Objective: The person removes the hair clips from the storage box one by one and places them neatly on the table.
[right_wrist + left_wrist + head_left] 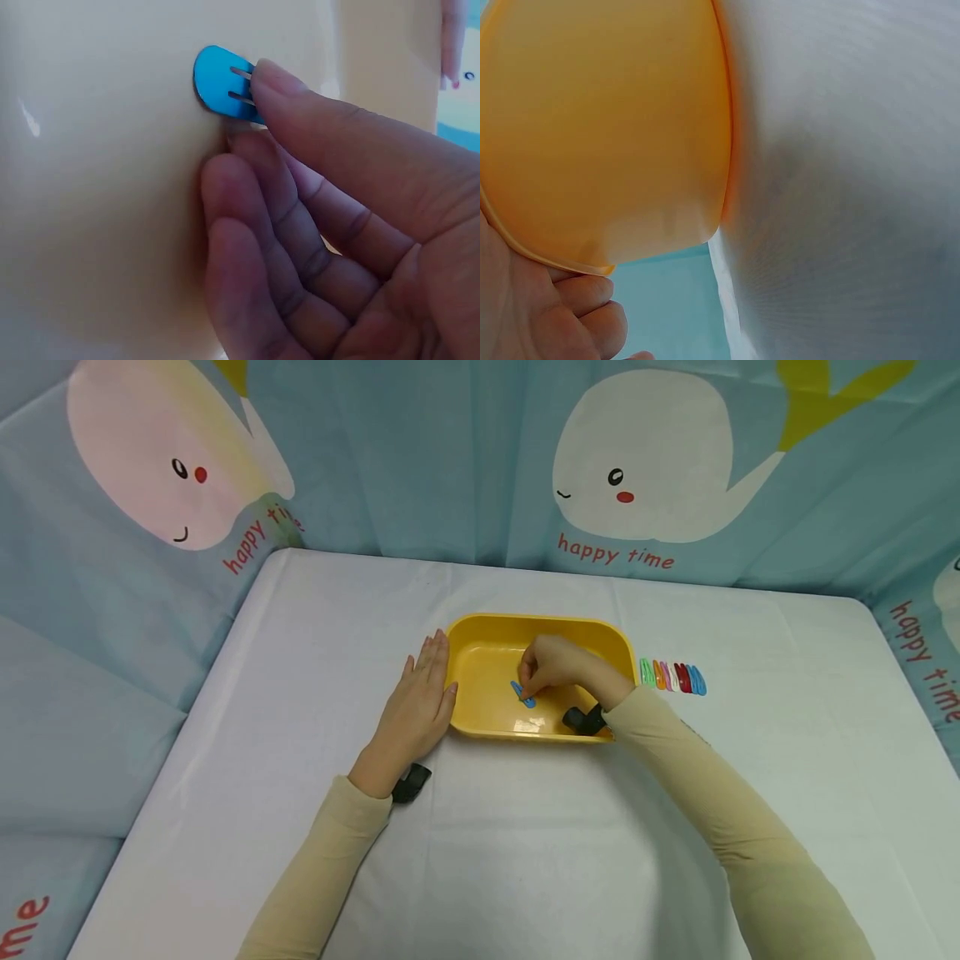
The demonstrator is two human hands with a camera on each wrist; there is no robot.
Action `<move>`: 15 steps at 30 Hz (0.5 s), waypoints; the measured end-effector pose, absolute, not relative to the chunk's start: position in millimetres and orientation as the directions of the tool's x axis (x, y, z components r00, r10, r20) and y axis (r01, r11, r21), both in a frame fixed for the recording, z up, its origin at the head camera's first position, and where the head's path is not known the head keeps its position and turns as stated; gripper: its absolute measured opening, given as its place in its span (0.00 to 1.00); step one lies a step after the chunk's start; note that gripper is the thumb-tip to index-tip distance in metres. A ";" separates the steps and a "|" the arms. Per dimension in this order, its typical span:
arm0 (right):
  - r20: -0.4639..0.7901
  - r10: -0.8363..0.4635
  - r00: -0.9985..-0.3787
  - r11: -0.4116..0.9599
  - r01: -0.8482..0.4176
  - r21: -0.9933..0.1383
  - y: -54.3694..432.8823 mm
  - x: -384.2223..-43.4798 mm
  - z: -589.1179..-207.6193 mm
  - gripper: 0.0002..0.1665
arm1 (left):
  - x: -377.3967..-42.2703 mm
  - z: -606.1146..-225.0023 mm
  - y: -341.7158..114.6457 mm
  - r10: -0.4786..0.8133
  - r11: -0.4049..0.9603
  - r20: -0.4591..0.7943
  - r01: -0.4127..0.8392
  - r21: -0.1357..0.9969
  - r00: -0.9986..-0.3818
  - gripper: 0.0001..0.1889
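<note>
My right hand (pixel 551 664) is inside the yellow plastic tray (pixel 540 737), low over its floor. Between thumb and index finger it pinches a blue snap hair clip (pixel 221 79), whose rounded slotted end sticks out past the thumb. From above, the clip shows partly, its far part covered by the fingers. My left hand (pixel 420 702) lies along the tray's left side with straight fingers touching the rim. In the left wrist view, the palm and fingertips (pixel 604 330) meet the rim beside the tray's outer wall (pixel 607 127).
Right of the tray, several hair clips (pixel 672 677) lie side by side in a row, in green, orange, pink, white, red and blue. A white cloth (pixel 487 860) covers the table, and a blue whale-print curtain (pixel 427 460) hangs behind it.
</note>
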State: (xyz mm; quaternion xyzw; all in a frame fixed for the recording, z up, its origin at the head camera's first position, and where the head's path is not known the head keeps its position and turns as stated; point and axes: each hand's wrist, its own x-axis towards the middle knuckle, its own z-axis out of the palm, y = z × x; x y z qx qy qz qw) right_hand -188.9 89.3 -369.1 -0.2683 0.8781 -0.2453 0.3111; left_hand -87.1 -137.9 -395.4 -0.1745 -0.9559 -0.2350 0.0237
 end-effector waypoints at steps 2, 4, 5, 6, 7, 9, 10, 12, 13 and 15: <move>-0.419 -0.615 -0.668 0.748 -0.325 -0.579 88.4 -187.9 -368.5 0.10 | -87.1 -395.3 -137.9 0.323 0.829 0.124 0.344 0.441 -0.938 0.32; -0.420 -0.610 -0.672 0.753 -0.326 -0.572 88.1 -187.1 -368.2 0.09 | -87.2 -395.2 -137.7 0.325 0.829 0.121 0.344 0.441 -0.938 0.32; -0.420 -0.608 -0.674 0.754 -0.324 -0.572 88.1 -186.8 -368.2 0.09 | -87.2 -395.1 -137.7 0.325 0.829 0.120 0.344 0.441 -0.938 0.32; -0.418 -0.610 -0.673 0.751 -0.324 -0.575 88.3 -186.8 -368.5 0.09 | -87.3 -395.0 -137.6 0.326 0.829 0.120 0.345 0.441 -0.938 0.32; -0.417 -0.612 -0.671 0.748 -0.321 -0.581 88.6 -186.7 -368.8 0.09 | -87.3 -395.0 -137.6 0.326 0.828 0.120 0.345 0.442 -0.938 0.32; -0.418 -0.618 -0.666 0.738 -0.308 -0.600 89.6 -186.7 -369.3 0.08 | -87.4 -394.9 -137.6 0.327 0.827 0.121 0.346 0.444 -0.937 0.32; -0.418 -0.620 -0.664 0.733 -0.300 -0.611 90.3 -186.8 -369.6 0.07 | -87.4 -395.0 -137.7 0.327 0.826 0.122 0.346 0.445 -0.937 0.32; -0.421 -0.627 -0.656 0.717 -0.273 -0.642 91.6 -187.3 -370.1 0.07 | -87.3 -394.9 -137.7 0.327 0.825 0.124 0.347 0.445 -0.937 0.32; -0.424 -0.628 -0.652 0.709 -0.256 -0.657 92.3 -187.6 -370.3 0.06 | -87.4 -395.1 -137.7 0.327 0.825 0.125 0.347 0.445 -0.937 0.32; -0.429 -0.634 -0.644 0.691 -0.221 -0.689 93.8 -188.3 -370.4 0.06 | -87.4 -395.6 -137.8 0.326 0.825 0.127 0.348 0.446 -0.937 0.32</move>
